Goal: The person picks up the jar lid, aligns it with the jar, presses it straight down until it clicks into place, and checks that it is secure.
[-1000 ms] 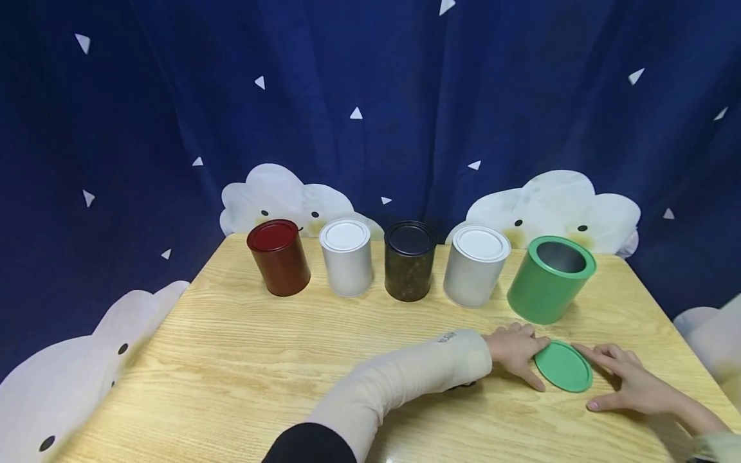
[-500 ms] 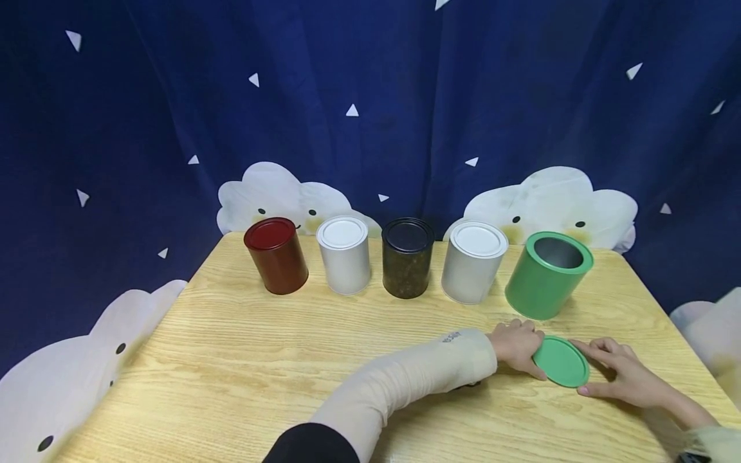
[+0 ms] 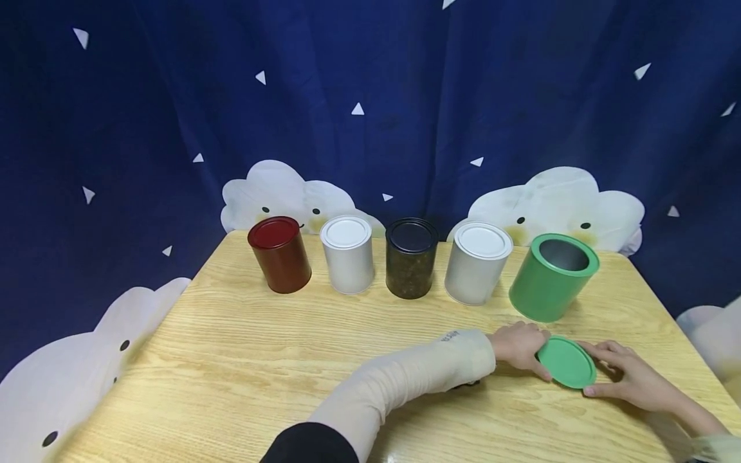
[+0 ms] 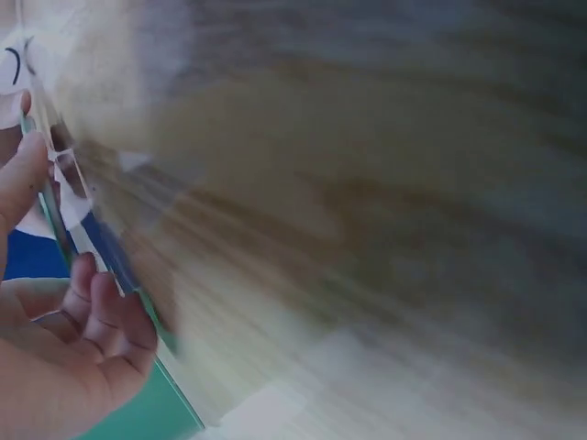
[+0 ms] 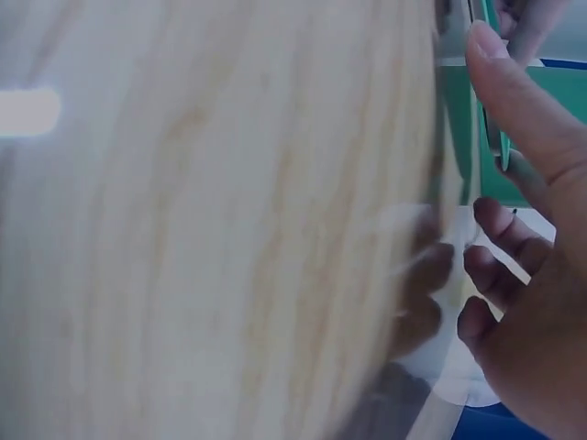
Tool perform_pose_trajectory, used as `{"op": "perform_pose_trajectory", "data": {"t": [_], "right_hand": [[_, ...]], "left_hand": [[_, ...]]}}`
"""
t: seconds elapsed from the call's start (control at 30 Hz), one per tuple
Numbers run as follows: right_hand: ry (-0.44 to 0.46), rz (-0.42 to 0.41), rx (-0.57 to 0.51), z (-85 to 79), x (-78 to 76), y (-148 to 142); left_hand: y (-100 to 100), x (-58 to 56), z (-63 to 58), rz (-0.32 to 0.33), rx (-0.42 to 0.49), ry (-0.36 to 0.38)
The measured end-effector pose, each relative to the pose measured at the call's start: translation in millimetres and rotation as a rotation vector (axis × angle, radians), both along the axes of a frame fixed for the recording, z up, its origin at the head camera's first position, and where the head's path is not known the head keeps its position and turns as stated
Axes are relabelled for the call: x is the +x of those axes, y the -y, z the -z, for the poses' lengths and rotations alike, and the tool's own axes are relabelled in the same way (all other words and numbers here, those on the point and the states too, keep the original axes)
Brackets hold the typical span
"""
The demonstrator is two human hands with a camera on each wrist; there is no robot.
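A round green lid is held by its rim just above the tabletop, in front of an uncovered green can. My left hand grips the lid's left edge, thumb on the near side. On the opposite side, my right hand pinches the rim between thumb and index finger. The right wrist view shows the lid edge-on behind the right thumb, with the other fingers curled below it. Seen from the left wrist, the lid's thin edge passes between thumb and fingers.
Left of the green can stands a row of lidded cans: a white can, a black can, another white can and a dark red can. They line the back of the wooden table, before a blue curtain.
A second ago the lid lay flat with spread fingers at its edges. Both hands have since closed on its rim, and it now sits slightly raised.
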State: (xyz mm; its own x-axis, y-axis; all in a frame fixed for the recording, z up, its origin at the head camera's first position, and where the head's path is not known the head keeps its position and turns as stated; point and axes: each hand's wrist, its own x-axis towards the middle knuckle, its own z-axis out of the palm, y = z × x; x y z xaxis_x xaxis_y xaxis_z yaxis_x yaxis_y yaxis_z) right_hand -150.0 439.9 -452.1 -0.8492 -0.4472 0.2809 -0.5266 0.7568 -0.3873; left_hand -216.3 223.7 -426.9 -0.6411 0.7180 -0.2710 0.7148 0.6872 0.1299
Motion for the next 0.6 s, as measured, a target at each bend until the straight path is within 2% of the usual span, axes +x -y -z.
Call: {"op": "perform_pose_trajectory", "data": {"t": [0.13, 0.3, 0.37, 0.5, 0.6], "right_hand": [[0.018, -0.035, -0.053, -6.2, 1.3, 3], [0.005, -0.073, -0.064, -13.2, -3.0, 4], [0.006, -0.074, -0.077, -15.6, -5.1, 4], [0.085, -0.067, -0.13, -20.9, -7.1, 3], [0.151, -0.079, -0.177, -25.7, -7.9, 4]], "left_hand": [[4, -7.2, 1.6, 0.067, 0.111, 0.019], [10, -11.7, -1.5, 0.09, 0.219, 0.03], [13, -12.8, -3.8, 0.098, 0.269, 0.058], [18, -15.1, -9.0, 0.118, 0.355, 0.127], [20, -16.8, -12.9, 0.107, 0.389, 0.145]]}}
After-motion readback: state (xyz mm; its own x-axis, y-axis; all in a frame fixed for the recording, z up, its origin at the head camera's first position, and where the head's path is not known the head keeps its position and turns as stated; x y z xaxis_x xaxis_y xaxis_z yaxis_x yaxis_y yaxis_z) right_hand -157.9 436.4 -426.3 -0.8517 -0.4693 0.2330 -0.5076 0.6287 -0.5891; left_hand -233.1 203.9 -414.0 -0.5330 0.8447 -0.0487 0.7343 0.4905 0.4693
